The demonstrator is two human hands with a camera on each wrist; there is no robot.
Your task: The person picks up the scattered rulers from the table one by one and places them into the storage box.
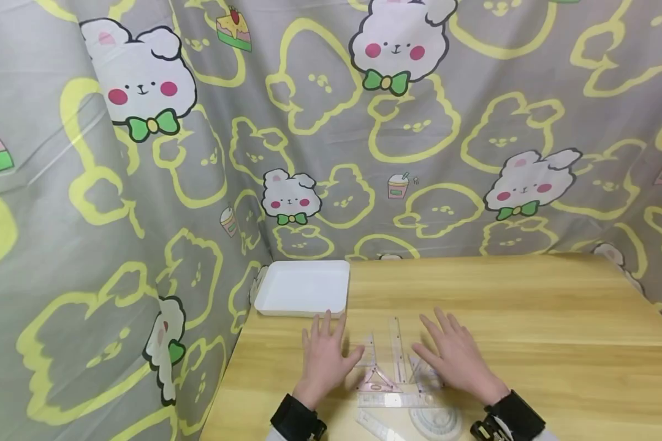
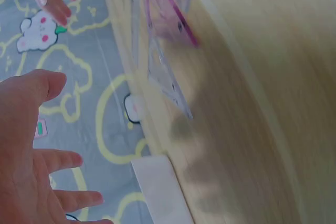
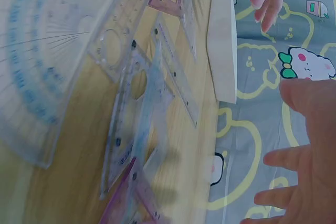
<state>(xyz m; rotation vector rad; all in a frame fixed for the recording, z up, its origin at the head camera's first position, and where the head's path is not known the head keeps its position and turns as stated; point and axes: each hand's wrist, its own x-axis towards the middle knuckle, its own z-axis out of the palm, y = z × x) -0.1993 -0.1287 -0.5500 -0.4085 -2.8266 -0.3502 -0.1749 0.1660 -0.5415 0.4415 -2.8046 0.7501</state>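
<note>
The left hand (image 1: 324, 355) and right hand (image 1: 455, 356) are held flat, fingers spread, nothing gripped, apparently poised over the clear rulers (image 1: 397, 358) lying between the fingers.

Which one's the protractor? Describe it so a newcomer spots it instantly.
Start at the wooden table and go to its near edge, where clear drafting tools lie between the two hands. The protractor is nearest the camera, just inside the right hand. It alone is round-edged with bluish degree marks; its neighbours are straight rulers and triangles.
</note>
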